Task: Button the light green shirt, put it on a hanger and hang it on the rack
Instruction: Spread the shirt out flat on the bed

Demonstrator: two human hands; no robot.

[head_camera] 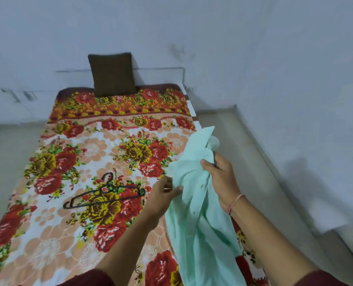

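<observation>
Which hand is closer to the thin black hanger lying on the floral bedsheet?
The left hand, gripping the light green shirt on the side facing the thin black hanger; the right hand grips its far side.

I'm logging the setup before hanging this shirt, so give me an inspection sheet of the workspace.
Surface: bed under a floral sheet.
Job's things: shirt bunched, held up at the bed's right edge; hanger lying flat on the sheet; rack not in view.
Clutter: pillow propped upright at the bed's head.
Hands: left hand and right hand both grip the shirt.
Cables: nothing seen.
Surroundings: pale walls, light floor.
</observation>
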